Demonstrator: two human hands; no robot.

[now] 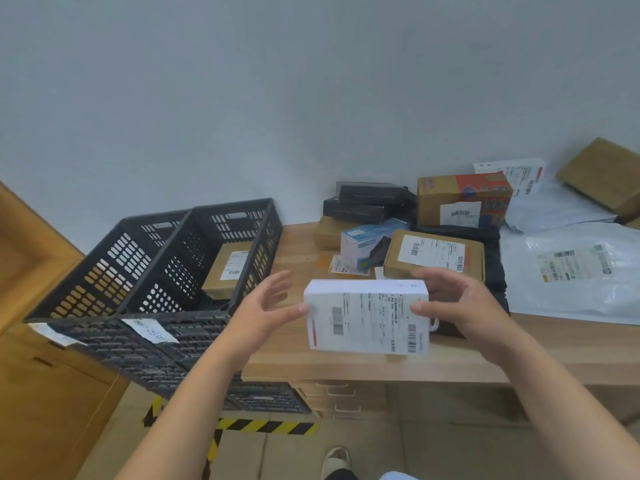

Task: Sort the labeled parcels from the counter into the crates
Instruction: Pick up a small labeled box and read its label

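I hold a white labeled box [367, 317] above the counter's front edge. My right hand [460, 306] grips its right end, thumb on the label and fingers behind. My left hand [266, 306] is at its left end with only the thumb tip touching and the fingers spread free. Two dark slotted crates stand side by side to the left: the right crate [256, 237] holds one brown labeled parcel [228, 268], and the left crate [114, 258] shows no parcel. Each crate has a paper tag on its front.
The wooden counter [346, 362] carries a pile of parcels: a brown labeled box [433, 254], a blue-white box [367, 247], black boxes [367, 199], an orange-brown carton [464, 199], grey mailer bags [575, 271]. Hazard tape [266, 426] marks the floor below.
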